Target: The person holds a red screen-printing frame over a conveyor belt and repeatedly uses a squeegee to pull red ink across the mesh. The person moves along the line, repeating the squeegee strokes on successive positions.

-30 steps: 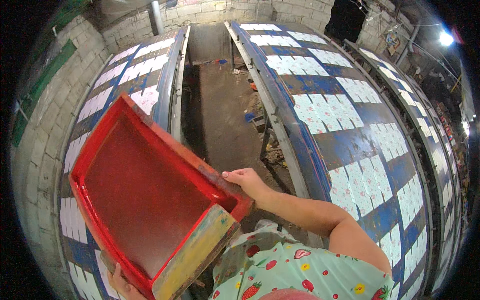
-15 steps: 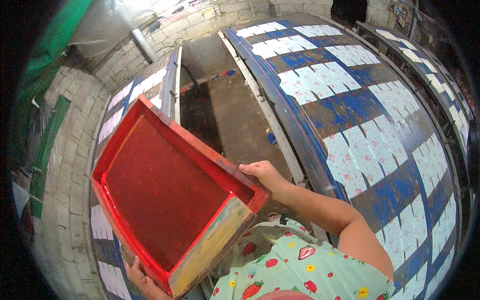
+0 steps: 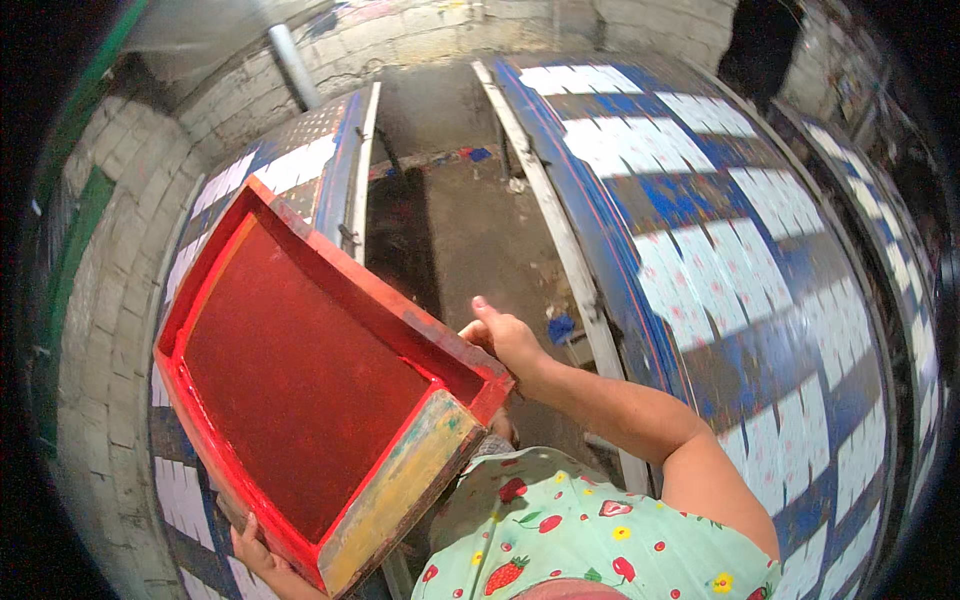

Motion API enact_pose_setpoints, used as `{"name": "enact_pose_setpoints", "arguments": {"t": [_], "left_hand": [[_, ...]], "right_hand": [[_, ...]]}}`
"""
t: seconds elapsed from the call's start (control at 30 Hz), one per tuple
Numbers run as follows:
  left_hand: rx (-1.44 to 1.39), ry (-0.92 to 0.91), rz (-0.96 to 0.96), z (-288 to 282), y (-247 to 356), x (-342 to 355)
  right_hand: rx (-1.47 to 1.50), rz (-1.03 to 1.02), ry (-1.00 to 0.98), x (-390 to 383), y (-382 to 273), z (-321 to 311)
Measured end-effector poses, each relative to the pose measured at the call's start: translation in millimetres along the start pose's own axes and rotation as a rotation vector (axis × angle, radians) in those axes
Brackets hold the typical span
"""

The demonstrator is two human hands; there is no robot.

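Note:
A wooden screen-printing frame [image 3: 310,370], its mesh and inner walls coated in wet-looking red ink, is held tilted in front of my body. Around its lower left side, my left hand [image 3: 262,555] has its fingers on the outer wall; the rest of that hand is partly hidden under the frame. At the frame's right corner is my right hand [image 3: 508,345], thumb raised off the rim and the other fingers curled against the outer side, partly out of sight.
A long table [image 3: 660,200] on the right bears rows of white printed fabric pieces [image 3: 710,280]. Another table [image 3: 185,450] with white pieces stands to the left, partly behind the frame. Between them runs a floor aisle [image 3: 470,230], with a blue scrap [image 3: 561,327]. A block wall [image 3: 430,40] closes the far end.
The frame has shifted slightly left in view, while the right table appears farther right. My right thumb has lifted from the rim and now points up.

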State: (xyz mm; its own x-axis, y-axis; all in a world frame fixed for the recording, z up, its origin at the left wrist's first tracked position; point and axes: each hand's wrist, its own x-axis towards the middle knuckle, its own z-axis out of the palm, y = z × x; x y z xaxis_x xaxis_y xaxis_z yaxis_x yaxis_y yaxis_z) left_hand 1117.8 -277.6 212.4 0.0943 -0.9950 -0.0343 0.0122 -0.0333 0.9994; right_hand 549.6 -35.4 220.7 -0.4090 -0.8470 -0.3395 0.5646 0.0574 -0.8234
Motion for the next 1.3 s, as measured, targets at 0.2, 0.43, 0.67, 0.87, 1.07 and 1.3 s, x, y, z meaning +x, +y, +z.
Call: {"name": "enact_pose_setpoints", "arguments": {"t": [0.2,0.43,0.67,0.87,1.07,1.3], "left_hand": [[-0.107,0.076,-0.049,103,5,91],[-0.122,0.044,-0.023,245,39,173],[-0.091,0.080,-0.022,389,42,266],[-0.073,0.134,-0.034,526,77,350],[-0.080,0.156,-0.019,614,92,421],[0.009,0.243,-0.031,727,56,535]], "right_hand": [[-0.025,0.016,0.029,149,-90,9],[-0.044,0.000,0.017,278,-191,-11],[-0.001,-0.028,-0.216,449,-277,-66],[-0.029,-0.093,-0.158,590,-387,-80],[-0.057,-0.094,-0.209,706,-455,-78],[-0.130,-0.121,-0.242,884,-511,-89]]}}
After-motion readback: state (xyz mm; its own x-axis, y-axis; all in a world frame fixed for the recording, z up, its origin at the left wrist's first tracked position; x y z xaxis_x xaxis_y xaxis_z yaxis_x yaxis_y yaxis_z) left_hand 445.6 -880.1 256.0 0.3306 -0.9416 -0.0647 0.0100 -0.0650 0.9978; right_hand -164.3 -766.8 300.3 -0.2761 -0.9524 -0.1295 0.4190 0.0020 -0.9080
